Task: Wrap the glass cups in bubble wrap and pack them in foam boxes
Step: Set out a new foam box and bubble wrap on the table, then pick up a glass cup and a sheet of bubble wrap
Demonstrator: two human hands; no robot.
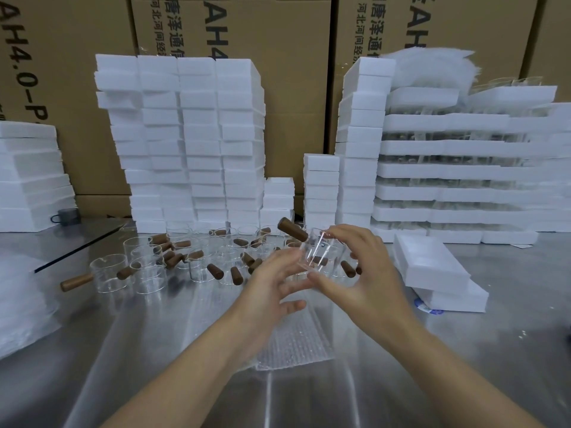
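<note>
Head view: both hands up over the steel worktop [463,350], centre frame. Glass cup [323,253] held in the air between them, tilted, its brown wooden handle [292,229] sticking up and away to the left. Right hand [367,273] grips the cup: fingers curled over its far upper side, thumb under the near lower edge. Left hand [272,288] is at the cup's left side, fingers fairly straight and spread with the tips against the glass, thumb free below; some blur here, so how firmly it touches is unclear. Bubble wrap sheet [293,344] lies flat on the worktop directly beneath the hands, apart from the cup. Behind the hands, a cluster of loose cups [191,261] with the same brown handles stands on the worktop. Right of the right hand, two foam boxes [432,267] stacked, the upper one askew. Tall stacks of white foam boxes [191,143] along the back; at right, foam trays [463,171] layered with glassware. Bubble wrap pile [21,304] at the left edge. Cardboard cartons [272,32] form the backdrop.
</note>
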